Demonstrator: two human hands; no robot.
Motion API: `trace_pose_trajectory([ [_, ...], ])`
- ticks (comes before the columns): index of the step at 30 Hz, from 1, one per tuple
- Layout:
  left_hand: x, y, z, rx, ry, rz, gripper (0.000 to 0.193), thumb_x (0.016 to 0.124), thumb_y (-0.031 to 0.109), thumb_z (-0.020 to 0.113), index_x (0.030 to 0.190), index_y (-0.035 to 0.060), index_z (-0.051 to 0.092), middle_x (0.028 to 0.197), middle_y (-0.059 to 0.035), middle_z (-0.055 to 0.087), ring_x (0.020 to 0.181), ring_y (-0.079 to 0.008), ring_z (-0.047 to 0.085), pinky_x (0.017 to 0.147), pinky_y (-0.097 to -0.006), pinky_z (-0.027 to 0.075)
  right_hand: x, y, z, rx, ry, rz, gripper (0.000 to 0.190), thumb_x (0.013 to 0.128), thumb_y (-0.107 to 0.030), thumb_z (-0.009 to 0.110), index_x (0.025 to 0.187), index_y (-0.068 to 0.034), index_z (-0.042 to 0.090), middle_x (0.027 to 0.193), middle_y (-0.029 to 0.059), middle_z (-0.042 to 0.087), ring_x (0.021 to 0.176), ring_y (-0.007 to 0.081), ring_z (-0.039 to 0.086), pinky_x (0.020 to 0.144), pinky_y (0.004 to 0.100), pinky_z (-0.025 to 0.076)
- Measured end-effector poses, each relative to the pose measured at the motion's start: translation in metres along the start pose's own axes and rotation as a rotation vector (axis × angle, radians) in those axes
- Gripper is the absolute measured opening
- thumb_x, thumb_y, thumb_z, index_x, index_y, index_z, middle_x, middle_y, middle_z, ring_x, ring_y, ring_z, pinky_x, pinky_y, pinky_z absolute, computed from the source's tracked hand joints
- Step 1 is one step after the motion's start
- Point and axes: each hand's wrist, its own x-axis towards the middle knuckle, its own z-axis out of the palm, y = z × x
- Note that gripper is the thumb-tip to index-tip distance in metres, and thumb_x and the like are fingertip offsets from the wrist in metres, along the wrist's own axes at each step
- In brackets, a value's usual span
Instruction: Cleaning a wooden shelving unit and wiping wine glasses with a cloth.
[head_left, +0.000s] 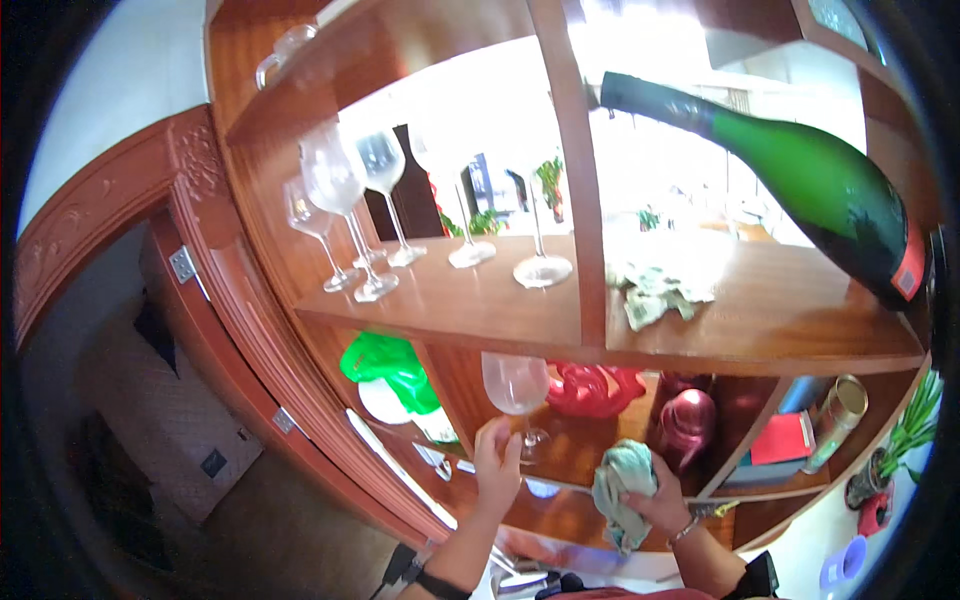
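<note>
A clear stemmed wine glass (516, 386) stands upright in the middle lower compartment of a wooden cabinet. Just left of its stem is my left hand (496, 457), its fingers bent and thumb apart; no grip on the stem shows. My right hand (658, 495) is closed around a bunched pale green cloth (624, 491), in front of the same compartment's lower edge. On the shelf above, several more stemmed glasses (379, 161) stand upright towards the left. A second crumpled cloth (656, 292) lies on that shelf, right of the upright divider.
A large green bottle (802, 165) leans at a slant on the upper right. The lower compartments hold a green bag (386, 371), a red ornament (596, 388), a shiny red vase-like object (686, 424) and a cylindrical tin (836, 424). An open doorway with a carved frame (240, 300) is at left.
</note>
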Motion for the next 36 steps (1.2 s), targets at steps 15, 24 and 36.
trace_pose_trajectory([
  [15, 0.218, 0.185, 0.009, -0.113, -0.194, 0.133, 0.025, 0.079, 0.013, 0.059, 0.098, -0.0018, 0.054, 0.084, -0.0063, 0.057, 0.076, -0.0109, 0.053, 0.069, -0.0236, 0.044, 0.008, 0.009, 0.001, 0.189, -0.020, 0.066, 0.068, 0.061, -0.017, 0.072, 0.120, -0.005, 0.041, 0.107, 0.0089, 0.054, 0.097, 0.0170, 0.052, 0.086, 0.0314, 0.041],
  [24, 0.282, 0.146, 0.059, 0.247, -0.321, 0.143, 0.042, 0.071, 0.029, 0.067, 0.098, -0.0007, 0.056, 0.081, -0.0146, 0.060, 0.075, -0.0244, 0.059, 0.068, -0.0322, 0.045, 0.007, 0.010, -0.001, 0.173, -0.011, 0.092, 0.067, 0.061, -0.015, 0.072, 0.120, -0.003, 0.042, 0.106, 0.0077, 0.054, 0.097, 0.0164, 0.051, 0.086, 0.0306, 0.040],
  [36, 0.288, 0.149, 0.062, 0.213, -0.368, 0.183, 0.028, 0.070, 0.026, 0.067, 0.079, 0.0002, 0.061, 0.071, -0.0136, 0.060, 0.070, -0.0254, 0.059, 0.065, -0.0346, 0.045, 0.010, 0.024, 0.000, 0.146, 0.003, 0.049, 0.067, 0.060, -0.015, 0.069, 0.120, -0.004, 0.042, 0.106, 0.0079, 0.053, 0.096, 0.0166, 0.051, 0.086, 0.0313, 0.040],
])
